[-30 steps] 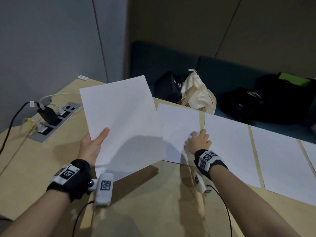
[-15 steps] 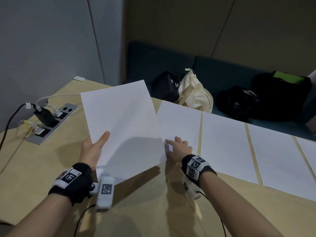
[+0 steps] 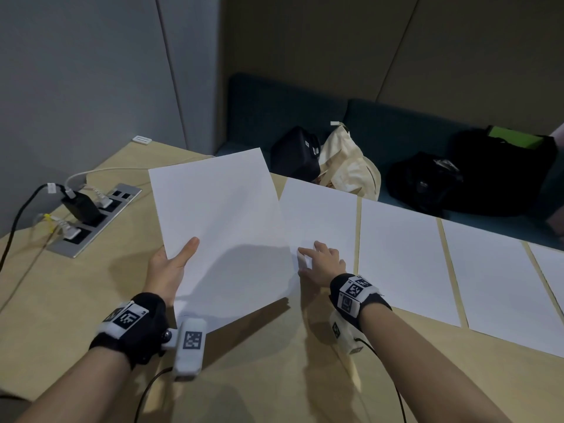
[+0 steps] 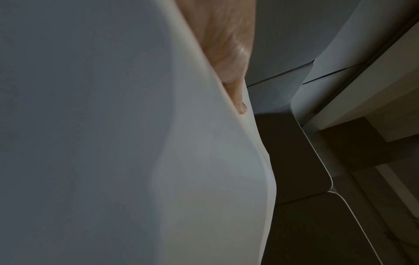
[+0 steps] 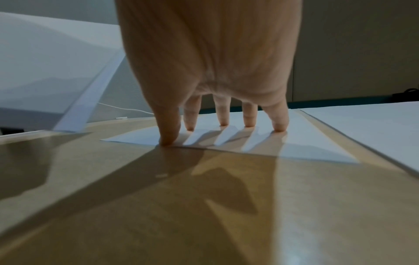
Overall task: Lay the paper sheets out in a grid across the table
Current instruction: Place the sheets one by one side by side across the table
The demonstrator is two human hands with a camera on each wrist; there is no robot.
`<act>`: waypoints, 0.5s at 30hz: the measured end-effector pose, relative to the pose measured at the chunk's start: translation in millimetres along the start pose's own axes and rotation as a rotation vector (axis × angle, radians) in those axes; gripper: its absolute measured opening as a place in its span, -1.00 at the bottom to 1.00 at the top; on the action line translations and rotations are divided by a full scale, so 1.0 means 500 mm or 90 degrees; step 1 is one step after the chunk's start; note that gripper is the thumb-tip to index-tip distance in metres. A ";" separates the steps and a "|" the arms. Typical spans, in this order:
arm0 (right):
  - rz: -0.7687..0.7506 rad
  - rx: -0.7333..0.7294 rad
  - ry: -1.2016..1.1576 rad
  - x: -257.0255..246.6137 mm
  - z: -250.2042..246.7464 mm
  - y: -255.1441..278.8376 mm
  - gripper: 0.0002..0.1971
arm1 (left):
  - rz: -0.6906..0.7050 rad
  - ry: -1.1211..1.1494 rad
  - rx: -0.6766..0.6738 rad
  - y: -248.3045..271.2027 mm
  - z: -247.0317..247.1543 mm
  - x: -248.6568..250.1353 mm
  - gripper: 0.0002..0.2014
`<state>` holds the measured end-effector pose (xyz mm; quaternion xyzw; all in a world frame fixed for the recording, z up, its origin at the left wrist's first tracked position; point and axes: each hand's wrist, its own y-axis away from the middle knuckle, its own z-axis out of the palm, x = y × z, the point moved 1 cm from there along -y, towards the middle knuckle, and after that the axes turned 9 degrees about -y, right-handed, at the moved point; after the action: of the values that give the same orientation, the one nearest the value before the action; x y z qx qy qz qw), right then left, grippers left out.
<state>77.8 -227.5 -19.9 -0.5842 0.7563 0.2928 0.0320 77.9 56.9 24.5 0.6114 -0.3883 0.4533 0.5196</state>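
Right hand (image 3: 322, 261) has moved leftward along the near edge of the leftmost laid sheet (image 3: 320, 221), from its right corner to its left, fingertips (image 5: 280, 128) pressing the paper onto the worktop (image 3: 274, 361). That sheet has shifted, narrowing its gap to the neighbouring sheet (image 3: 403, 257).

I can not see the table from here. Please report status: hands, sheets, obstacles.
Left hand holds paper stack above table. Right hand fingertips press leftmost laid sheet. Power strip at far left, apart from sheets.
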 end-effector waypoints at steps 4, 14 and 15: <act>0.004 0.007 0.001 -0.004 0.004 0.004 -0.46 | 0.000 -0.003 0.003 -0.003 -0.001 -0.002 -0.76; 0.011 0.007 0.000 -0.006 0.004 0.006 -0.46 | -0.001 0.001 -0.003 0.006 0.008 0.002 -0.69; 0.011 0.009 -0.001 -0.006 0.005 0.005 -0.46 | -0.001 0.003 -0.004 0.006 0.008 0.003 -0.69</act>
<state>75.8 -223.4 -19.7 -0.5770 0.7635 0.2880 0.0337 76.1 52.3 26.6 0.6091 -0.3877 0.4532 0.5227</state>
